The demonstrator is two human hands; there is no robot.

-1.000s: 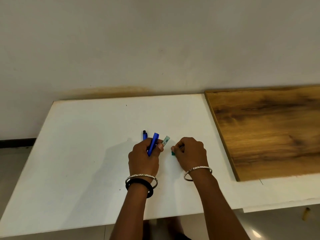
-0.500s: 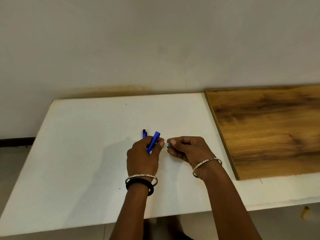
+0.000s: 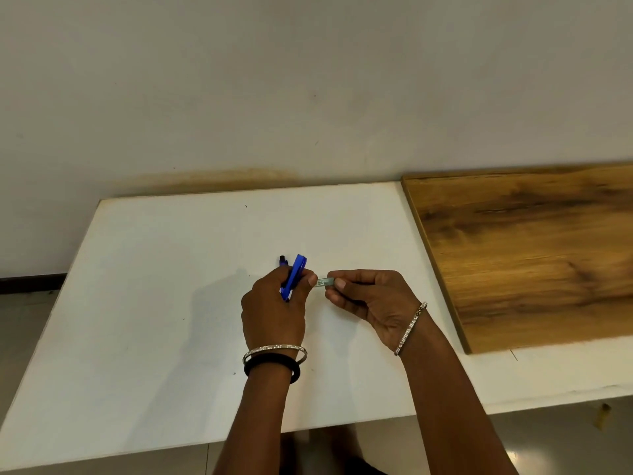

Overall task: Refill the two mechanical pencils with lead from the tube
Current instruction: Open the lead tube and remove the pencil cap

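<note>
Over the white table (image 3: pixel 154 303), the left hand (image 3: pixel 274 313) clasps two blue mechanical pencils (image 3: pixel 297 272) pointing toward twelve o'clock. At its three o'clock, the right hand (image 3: pixel 370 296) pinches the small lead tube (image 3: pixel 324 282), its far end touching the left thumb, probably to open it.

Fingers cover most of the small items.
The left hand (image 3: pixel 274 310) hides the lower lengths of both blue mechanical pencils (image 3: pixel 296 273). The lead tube (image 3: pixel 324 282) has its right end inside the right hand (image 3: pixel 373 303), and its label print is too small to read. The wooden board (image 3: pixel 531 255) runs off the frame's right edge.
</note>
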